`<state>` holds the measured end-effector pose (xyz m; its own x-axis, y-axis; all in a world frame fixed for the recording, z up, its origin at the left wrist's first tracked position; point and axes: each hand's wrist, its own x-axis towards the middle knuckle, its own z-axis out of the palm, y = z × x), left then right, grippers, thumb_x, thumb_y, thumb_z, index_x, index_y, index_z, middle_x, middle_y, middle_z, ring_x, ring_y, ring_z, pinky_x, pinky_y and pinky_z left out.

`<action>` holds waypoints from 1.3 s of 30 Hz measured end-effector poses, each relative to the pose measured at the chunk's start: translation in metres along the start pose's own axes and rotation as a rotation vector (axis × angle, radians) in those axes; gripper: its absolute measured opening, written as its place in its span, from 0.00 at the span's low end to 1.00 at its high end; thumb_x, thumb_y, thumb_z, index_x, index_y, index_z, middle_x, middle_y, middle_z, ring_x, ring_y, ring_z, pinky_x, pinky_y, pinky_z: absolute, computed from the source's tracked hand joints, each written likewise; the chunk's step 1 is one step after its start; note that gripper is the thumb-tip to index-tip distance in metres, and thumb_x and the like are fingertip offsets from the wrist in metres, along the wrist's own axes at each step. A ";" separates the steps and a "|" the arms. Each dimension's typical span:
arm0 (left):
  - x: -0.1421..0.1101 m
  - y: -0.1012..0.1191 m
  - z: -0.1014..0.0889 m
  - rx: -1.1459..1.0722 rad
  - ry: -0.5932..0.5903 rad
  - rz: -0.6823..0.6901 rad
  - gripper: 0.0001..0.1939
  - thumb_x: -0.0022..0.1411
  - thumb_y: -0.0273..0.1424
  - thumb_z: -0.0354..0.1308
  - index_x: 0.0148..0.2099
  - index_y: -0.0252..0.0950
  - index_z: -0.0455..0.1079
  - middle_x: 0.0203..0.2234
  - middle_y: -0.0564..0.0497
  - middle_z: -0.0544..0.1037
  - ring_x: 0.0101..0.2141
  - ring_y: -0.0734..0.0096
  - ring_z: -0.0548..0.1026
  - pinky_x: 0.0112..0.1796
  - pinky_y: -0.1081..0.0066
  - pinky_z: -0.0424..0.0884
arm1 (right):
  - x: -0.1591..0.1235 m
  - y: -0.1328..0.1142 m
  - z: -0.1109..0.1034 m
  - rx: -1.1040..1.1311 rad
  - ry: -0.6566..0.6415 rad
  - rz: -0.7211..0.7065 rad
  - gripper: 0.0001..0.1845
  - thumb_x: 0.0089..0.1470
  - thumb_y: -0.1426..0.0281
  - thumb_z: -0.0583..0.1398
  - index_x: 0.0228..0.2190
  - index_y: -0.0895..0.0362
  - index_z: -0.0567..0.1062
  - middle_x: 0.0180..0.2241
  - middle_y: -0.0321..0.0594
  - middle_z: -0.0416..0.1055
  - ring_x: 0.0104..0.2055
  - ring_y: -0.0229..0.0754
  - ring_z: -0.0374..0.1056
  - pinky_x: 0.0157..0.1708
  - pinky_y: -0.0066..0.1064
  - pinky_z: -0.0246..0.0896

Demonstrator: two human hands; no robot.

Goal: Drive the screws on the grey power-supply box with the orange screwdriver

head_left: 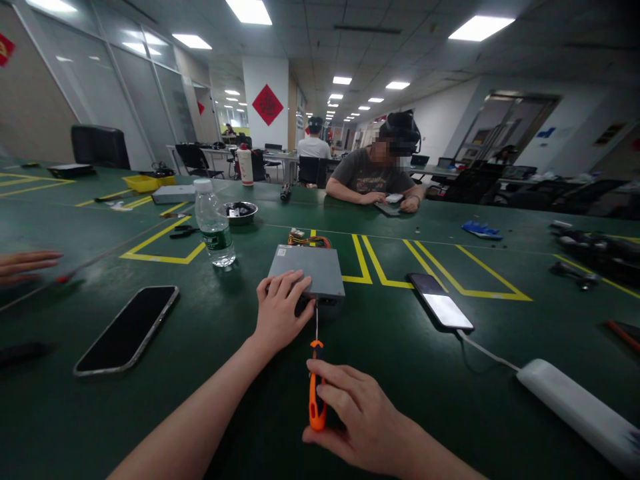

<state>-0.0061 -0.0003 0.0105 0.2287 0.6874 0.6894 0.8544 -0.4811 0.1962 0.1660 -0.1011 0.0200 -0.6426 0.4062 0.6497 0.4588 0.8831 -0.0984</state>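
A grey metal computer power supply lies on the green table, its bundle of coloured cables coming out at the far side. My left hand grips its near left corner, fingers over the top and thumb by the front face. In my right hand is a screwdriver with an orange and black handle, held between thumb and fingers. Its shaft points away from me, and the tip meets the near face of the power supply. Whatever the tip touches there is too small to make out.
A water bottle stands left of the power supply, before a metal bowl. Phones lie left and right, the right one cabled to a white power strip. Another person's hand shows at left; a person sits opposite.
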 end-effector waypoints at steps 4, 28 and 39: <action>0.000 0.000 0.001 0.007 0.001 -0.004 0.17 0.59 0.36 0.53 0.51 0.43 0.65 0.50 0.49 0.71 0.52 0.60 0.65 0.51 0.56 0.52 | 0.005 -0.003 -0.007 -0.018 -0.136 -0.009 0.16 0.62 0.64 0.48 0.46 0.60 0.66 0.46 0.56 0.68 0.45 0.46 0.69 0.39 0.35 0.68; 0.000 0.000 0.000 0.019 -0.004 0.002 0.17 0.59 0.37 0.53 0.51 0.43 0.64 0.51 0.50 0.70 0.52 0.61 0.65 0.50 0.57 0.52 | 0.005 -0.001 -0.003 -0.052 0.053 -0.035 0.15 0.63 0.62 0.48 0.37 0.61 0.66 0.39 0.54 0.73 0.37 0.41 0.72 0.35 0.29 0.69; -0.001 0.000 0.001 0.020 0.002 0.003 0.17 0.59 0.37 0.53 0.51 0.43 0.65 0.51 0.48 0.71 0.52 0.59 0.65 0.50 0.56 0.52 | 0.002 0.002 -0.004 -0.042 0.048 -0.087 0.11 0.61 0.66 0.52 0.37 0.62 0.67 0.41 0.55 0.72 0.38 0.41 0.71 0.35 0.31 0.68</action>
<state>-0.0061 0.0000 0.0092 0.2307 0.6848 0.6913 0.8627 -0.4725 0.1801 0.1681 -0.0992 0.0242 -0.6516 0.3160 0.6896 0.4285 0.9035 -0.0091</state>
